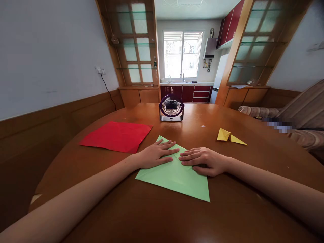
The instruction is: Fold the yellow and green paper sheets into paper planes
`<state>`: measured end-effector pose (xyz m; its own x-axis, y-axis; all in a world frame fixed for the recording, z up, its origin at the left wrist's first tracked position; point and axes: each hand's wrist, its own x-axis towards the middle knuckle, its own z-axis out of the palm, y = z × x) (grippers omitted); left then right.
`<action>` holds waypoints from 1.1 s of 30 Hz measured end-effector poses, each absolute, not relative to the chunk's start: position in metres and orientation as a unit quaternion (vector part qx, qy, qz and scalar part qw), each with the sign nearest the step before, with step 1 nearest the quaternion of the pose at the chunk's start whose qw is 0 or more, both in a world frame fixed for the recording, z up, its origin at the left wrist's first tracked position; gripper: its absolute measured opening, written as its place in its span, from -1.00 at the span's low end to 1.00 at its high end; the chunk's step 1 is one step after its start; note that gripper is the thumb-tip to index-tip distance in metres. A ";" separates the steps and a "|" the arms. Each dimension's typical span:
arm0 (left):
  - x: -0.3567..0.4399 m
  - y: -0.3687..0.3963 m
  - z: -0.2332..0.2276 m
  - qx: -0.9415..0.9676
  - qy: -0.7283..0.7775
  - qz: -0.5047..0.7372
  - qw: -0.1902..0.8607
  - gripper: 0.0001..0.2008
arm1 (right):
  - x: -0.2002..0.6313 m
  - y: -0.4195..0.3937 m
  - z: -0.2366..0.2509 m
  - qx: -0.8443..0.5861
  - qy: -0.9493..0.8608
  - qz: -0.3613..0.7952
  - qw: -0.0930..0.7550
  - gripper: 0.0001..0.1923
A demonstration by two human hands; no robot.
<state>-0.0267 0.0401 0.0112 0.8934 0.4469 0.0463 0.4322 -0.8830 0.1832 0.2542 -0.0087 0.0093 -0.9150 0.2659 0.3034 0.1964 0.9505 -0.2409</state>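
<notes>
A light green sheet of paper [174,182], folded with edges meeting along a slanting middle line, lies flat on the table in front of me. My left hand [158,154] rests on its upper left part, fingers stretched out and a little spread. On its right side lies my right hand [202,160], palm down, with the fingers extended toward the middle crease and the thumb lower down near the paper's right edge. Both hands press on the paper from above, and neither grips it. The parts of the paper under the palms are hidden.
A red sheet of paper [116,136] lies to the left. At the right is a folded yellow paper piece [227,136]. A small purple fan [171,107] stands at the far side of the round-edged wooden table [106,206]. A striped sofa [301,111] is beyond, right.
</notes>
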 end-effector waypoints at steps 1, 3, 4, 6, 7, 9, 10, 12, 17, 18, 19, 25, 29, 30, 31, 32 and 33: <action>-0.027 0.040 0.012 0.970 0.223 0.042 0.087 -0.48 | 0.254 -0.009 0.009 -0.120 -0.973 0.105 0.168 -0.48; -0.026 0.040 0.013 0.971 0.220 0.038 0.089 -0.47 | 0.254 -0.008 0.009 -0.121 -0.973 0.107 0.166 -0.48; -0.027 0.040 0.012 0.971 0.221 0.036 0.088 -0.46 | 0.254 -0.008 0.009 -0.122 -0.973 0.108 0.165 -0.47; -0.027 0.042 0.010 0.969 0.232 0.034 0.082 -0.44 | 0.254 -0.008 0.009 -0.122 -0.973 0.109 0.165 -0.47; -0.027 0.044 0.009 0.967 0.242 0.033 0.077 -0.42 | 0.254 -0.008 0.009 -0.122 -0.972 0.110 0.166 -0.47; -0.026 0.046 0.007 0.962 0.263 0.031 0.066 -0.39 | 0.254 -0.008 0.009 -0.123 -0.971 0.113 0.168 -0.47; -0.026 0.047 0.006 0.960 0.273 0.028 0.061 -0.38 | 0.254 -0.008 0.009 -0.123 -0.971 0.115 0.170 -0.47; -0.025 0.047 0.006 0.954 0.295 0.021 0.052 -0.35 | 0.255 -0.008 0.009 -0.125 -0.970 0.118 0.172 -0.48; -0.023 0.046 0.007 0.937 0.347 0.021 0.037 -0.27 | 0.255 -0.008 0.008 -0.127 -0.970 0.115 0.174 -0.46; -0.022 0.047 0.006 0.934 0.355 0.023 0.037 -0.25 | 0.255 -0.008 0.008 -0.127 -0.970 0.114 0.174 -0.46; -0.022 0.048 0.005 0.930 0.365 0.026 0.037 -0.24 | 0.255 -0.008 0.008 -0.126 -0.970 0.114 0.173 -0.46; -0.022 0.058 0.000 0.897 0.438 0.057 0.021 -0.18 | 0.256 -0.008 0.008 -0.130 -0.971 0.114 0.166 -0.47; -0.022 0.062 -0.001 0.882 0.468 0.060 0.017 -0.16 | 0.256 -0.008 0.008 -0.128 -0.970 0.116 0.170 -0.48; -0.022 0.062 -0.002 0.881 0.470 0.057 0.018 -0.16 | 0.256 -0.008 0.008 -0.128 -0.970 0.116 0.171 -0.48; -0.023 0.062 -0.002 0.881 0.470 0.055 0.018 -0.16 | 0.256 -0.008 0.008 -0.127 -0.970 0.116 0.172 -0.48; -0.023 0.062 -0.002 0.882 0.467 0.055 0.017 -0.17 | 0.256 -0.008 0.008 -0.126 -0.970 0.116 0.173 -0.48; -0.023 0.062 -0.002 0.886 0.459 0.057 0.012 -0.19 | 0.256 -0.007 0.008 -0.125 -0.970 0.115 0.172 -0.47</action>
